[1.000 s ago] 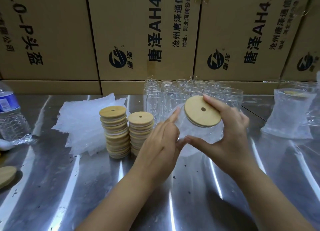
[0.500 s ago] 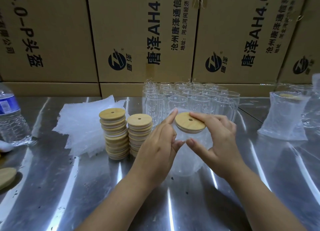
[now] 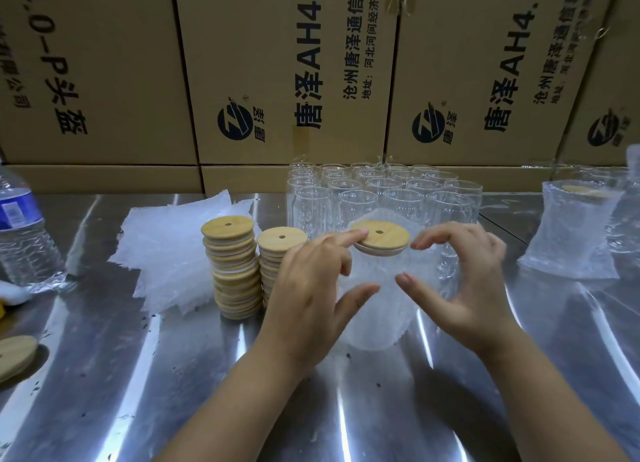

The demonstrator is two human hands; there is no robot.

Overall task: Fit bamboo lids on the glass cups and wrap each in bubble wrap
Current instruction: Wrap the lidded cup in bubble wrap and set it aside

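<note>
Several brown printed cardboard cartons [image 3: 104, 63] line the far edge of the shiny steel bench [image 3: 138, 375]. Clear glass cups [image 3: 381, 188] stand grouped at far centre. Directly nearer stands the bubble-wrapped glass cup [image 3: 377, 309]. Right hand [image 3: 474, 288]: fingers loosely curved beside this cup, gripping nothing. Left hand [image 3: 308, 299]: fingers spread, index fingertip on the left edge of the round bamboo lid [image 3: 382, 235] fitted to it.

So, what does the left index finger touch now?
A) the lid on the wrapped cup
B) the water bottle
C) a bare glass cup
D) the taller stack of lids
A: the left hand rests its index fingertip on the left edge of the lid that sits on the wrapped cup.
</note>
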